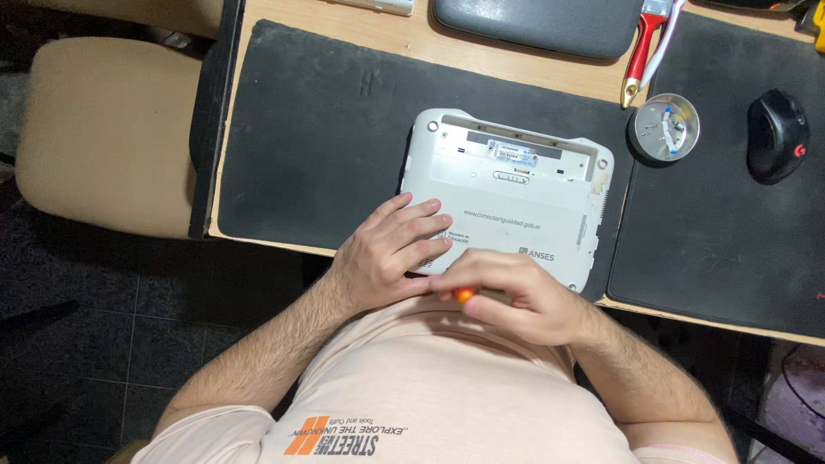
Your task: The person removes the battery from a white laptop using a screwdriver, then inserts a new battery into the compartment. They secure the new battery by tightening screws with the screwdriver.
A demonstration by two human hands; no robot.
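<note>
Closest in, right hand (516,296) curls around an orange-tipped tool (464,295) at the near edge of a white upturned laptop (516,206). Left hand (391,253) rests flat, fingers spread, on its near-left corner. Black mat (309,137) lies beneath.

White plastic laptop casing (516,202) showing matt; black mat (318,146) looking rough, rubbery; round tin (664,129) gleaming metallic; desk edge (430,39) showing wood.

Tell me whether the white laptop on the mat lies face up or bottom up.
Bottom up. The white laptop shows its underside, with an open battery recess along the far edge; the left hand rests flat on it.
</note>
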